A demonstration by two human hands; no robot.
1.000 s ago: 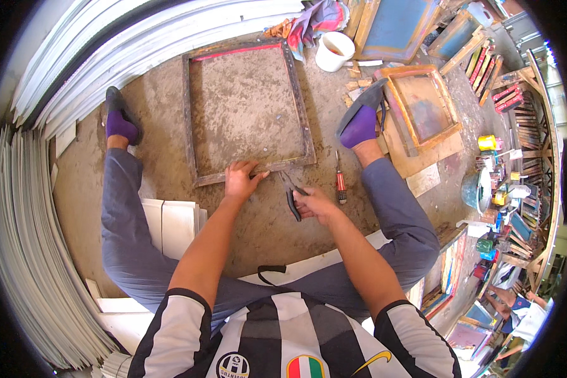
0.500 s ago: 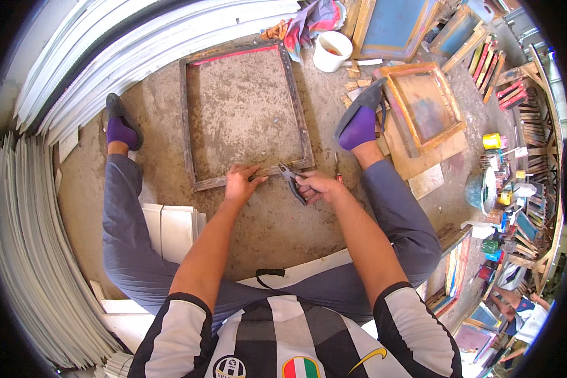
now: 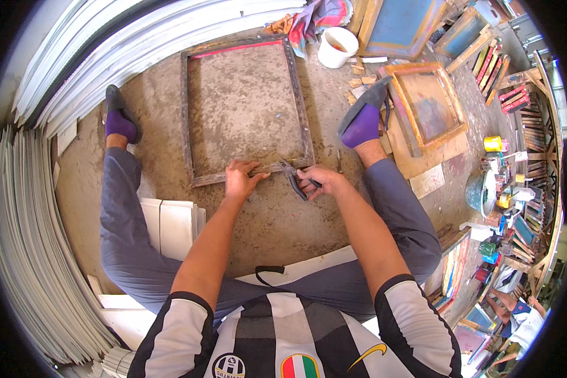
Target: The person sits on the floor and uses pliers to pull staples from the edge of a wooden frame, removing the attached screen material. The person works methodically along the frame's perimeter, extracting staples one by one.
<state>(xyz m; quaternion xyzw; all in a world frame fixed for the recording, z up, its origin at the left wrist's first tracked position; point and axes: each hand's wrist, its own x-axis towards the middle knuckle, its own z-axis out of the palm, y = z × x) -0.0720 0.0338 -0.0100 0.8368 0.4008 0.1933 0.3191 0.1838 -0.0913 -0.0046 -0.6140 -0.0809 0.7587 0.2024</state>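
A worn, dark wooden frame (image 3: 301, 107) lies on the floor between my legs, with a red strip along the inside of its far bar. My left hand (image 3: 239, 181) grips the frame's near bar, thumb and fingers closed at its middle. In my right hand (image 3: 321, 181) is a pair of pliers (image 3: 292, 179) with dark handles spread apart. The jaws of the pliers meet the near bar just right of my left fingers. What, if anything, sits between the jaws is too small to make out.
A smaller yellowish frame (image 3: 414, 129) rests on brown board by my right foot. Beyond stands a white bucket (image 3: 337, 48) near a crumpled cloth (image 3: 324, 16). Stacked white sheets (image 3: 38, 252) line the left side. Paint containers (image 3: 492, 143) crowd the right, where another person (image 3: 523, 318) sits.
The pliers' handles have spread wider in my right hand, and that hand now covers the red handle of a thin tool on the floor. My left hand keeps its place on the frame.
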